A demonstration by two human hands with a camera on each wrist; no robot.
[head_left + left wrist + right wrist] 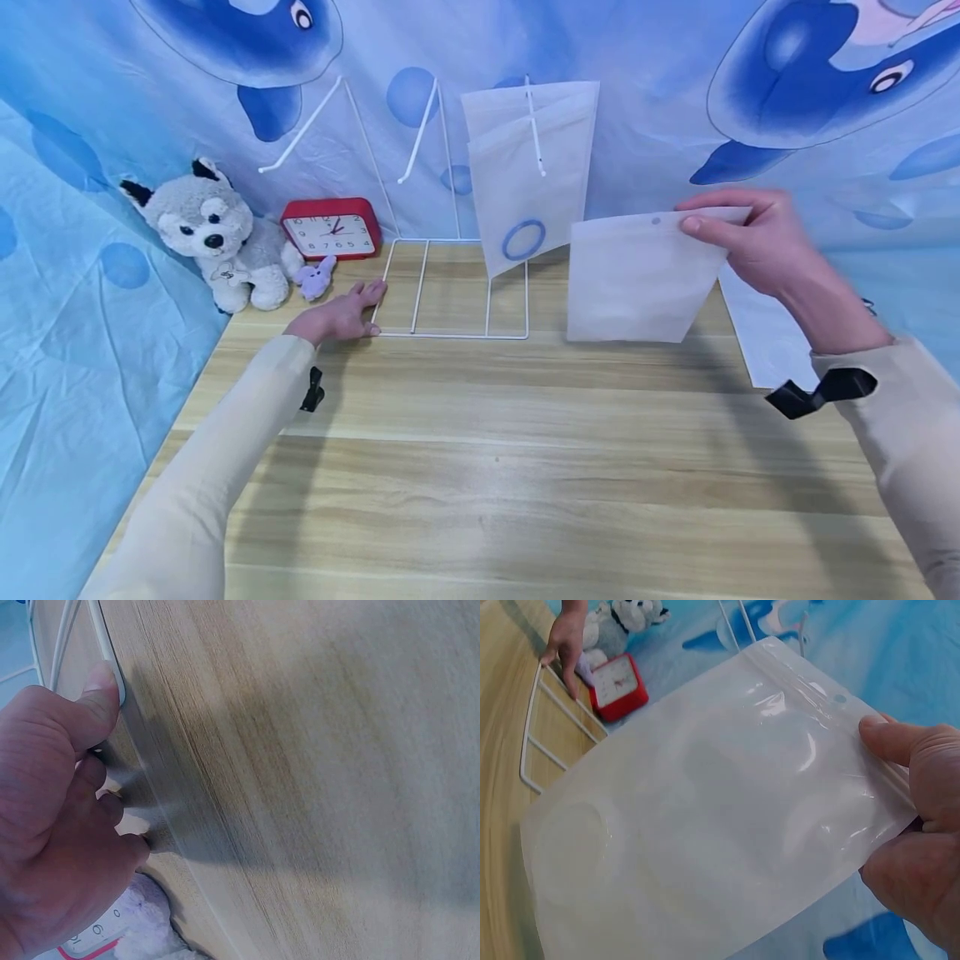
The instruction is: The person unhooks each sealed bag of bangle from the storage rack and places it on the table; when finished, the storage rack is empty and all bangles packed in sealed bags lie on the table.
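The left hand (341, 315) is spread at the front-left corner of a white wire rack (450, 336), its thumb pressing on the wire and its fingers reaching over the side bar, apparently to steady the frame. The right hand (765, 242) pinches a translucent white bag (637, 283) near one upper corner, thumb on the near face. Held by its edge, the bag hangs nearly flat, and the small round hole in its top strip is left uncovered, clear of the thumb. A faint circular shape shows near its bottom in the right wrist view. The bag is in the air above the counter (495, 450), just right of the rack and apart from it.

Along the rack's back rise three slanting wire prongs. The right-hand prong (535, 125) carries overlapping white bags (525, 183), which seem to hang by their tops so that their contents settle low: a blue ring (542, 239) lies near the bottom of the front one.

Beyond the left hand are a small purple toy (315, 279), a red clock (330, 229) and a grey plush dog (213, 225), grouped beside the rack. Another white sheet-like piece (768, 329) lies behind the right forearm. A blue cloth (637, 42) printed with dolphins forms the background.
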